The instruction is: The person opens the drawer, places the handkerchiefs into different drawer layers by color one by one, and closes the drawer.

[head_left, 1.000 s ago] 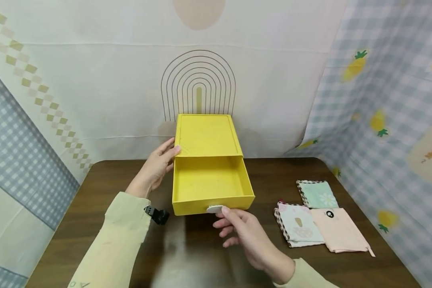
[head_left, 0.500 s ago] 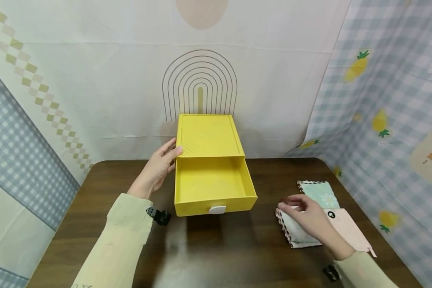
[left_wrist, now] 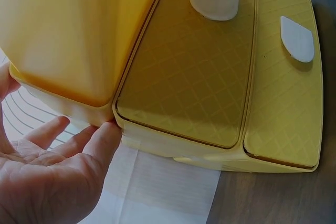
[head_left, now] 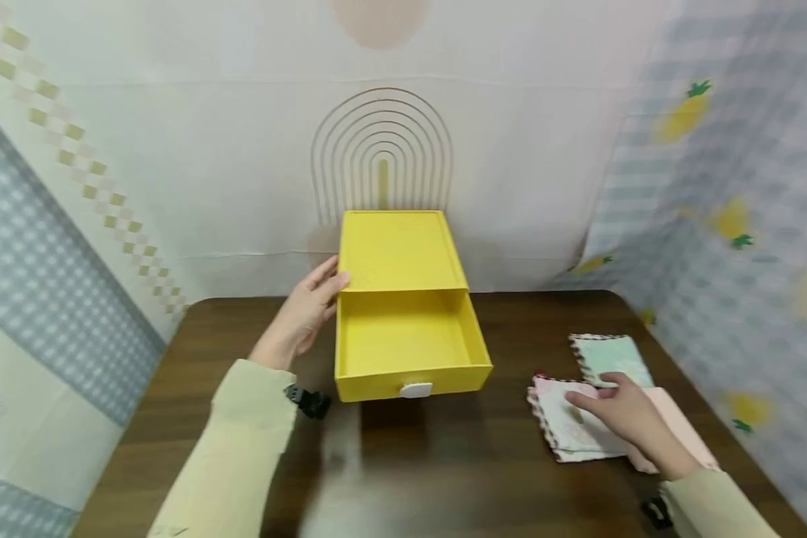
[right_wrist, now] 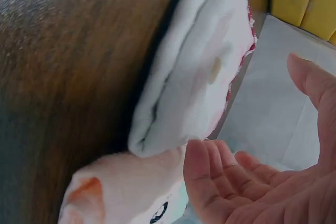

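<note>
Yellow three-drawer cabinet (head_left: 400, 250): standing at the back of the wooden table (head_left: 444, 486), near the cloth backdrop (head_left: 242, 172). Top drawer (head_left: 370, 387): jutting forward, its front panel bearing a white tab handle (head_left: 415, 390). Middle drawer (left_wrist: 184, 82) and bottom drawer (left_wrist: 286, 108): sitting flush in the frame.

Left hand (head_left: 299, 317): spreading along the cabinet's left edge, thumb resting on the top, fingertips touching the side wall.

Right hand (head_left: 625, 411): hovering at the towels with thumb and fingers spreading apart, pinching nothing; whether its fingertips are touching cloth, one cannot tell.

White-and-pink towel (head_left: 558, 422): lying folded, its trimmed edge facing the cabinet, a strip of wood separating the two. Peach towel (head_left: 682, 426): adjoining on the right. Mint-green towel (head_left: 601, 355): lying behind, nearer the table's right edge.
</note>
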`<control>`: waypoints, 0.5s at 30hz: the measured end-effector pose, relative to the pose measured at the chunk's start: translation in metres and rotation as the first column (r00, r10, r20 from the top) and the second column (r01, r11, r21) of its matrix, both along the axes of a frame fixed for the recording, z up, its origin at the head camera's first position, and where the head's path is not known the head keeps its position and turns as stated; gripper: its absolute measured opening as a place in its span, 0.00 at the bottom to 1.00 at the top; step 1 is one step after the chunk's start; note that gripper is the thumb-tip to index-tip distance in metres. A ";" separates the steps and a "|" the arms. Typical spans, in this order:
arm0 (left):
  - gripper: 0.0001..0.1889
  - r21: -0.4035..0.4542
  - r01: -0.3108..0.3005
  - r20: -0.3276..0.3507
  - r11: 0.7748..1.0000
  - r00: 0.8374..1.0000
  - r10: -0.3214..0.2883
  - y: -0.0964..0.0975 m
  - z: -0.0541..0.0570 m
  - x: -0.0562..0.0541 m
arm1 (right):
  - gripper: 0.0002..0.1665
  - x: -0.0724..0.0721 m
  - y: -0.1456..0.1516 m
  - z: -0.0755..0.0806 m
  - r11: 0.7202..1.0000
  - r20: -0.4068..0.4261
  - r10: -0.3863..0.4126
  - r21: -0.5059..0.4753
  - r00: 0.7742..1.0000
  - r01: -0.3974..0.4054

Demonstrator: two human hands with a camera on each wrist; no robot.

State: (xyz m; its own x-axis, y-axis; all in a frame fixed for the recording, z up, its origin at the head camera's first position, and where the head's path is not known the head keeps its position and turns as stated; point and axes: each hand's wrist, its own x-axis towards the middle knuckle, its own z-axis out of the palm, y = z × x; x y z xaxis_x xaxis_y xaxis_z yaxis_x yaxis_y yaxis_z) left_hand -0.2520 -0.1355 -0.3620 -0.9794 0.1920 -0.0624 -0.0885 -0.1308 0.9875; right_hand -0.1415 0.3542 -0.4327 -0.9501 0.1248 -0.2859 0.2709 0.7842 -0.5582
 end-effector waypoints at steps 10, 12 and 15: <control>0.38 -0.027 -0.024 -0.004 0.999 1.000 0.024 -0.004 -0.002 0.001 | 0.64 -0.005 -0.002 -0.011 0.999 -0.007 0.024 0.022 1.000 -0.024; 0.38 -0.022 -0.017 -0.006 1.000 1.000 0.017 -0.004 -0.002 0.001 | 0.64 -0.005 -0.002 -0.011 0.999 -0.002 0.016 0.030 1.000 -0.016; 0.38 -0.014 -0.014 -0.002 1.000 1.000 0.014 -0.002 -0.003 0.000 | 0.64 -0.006 0.000 -0.011 0.999 0.011 0.011 0.038 1.000 -0.012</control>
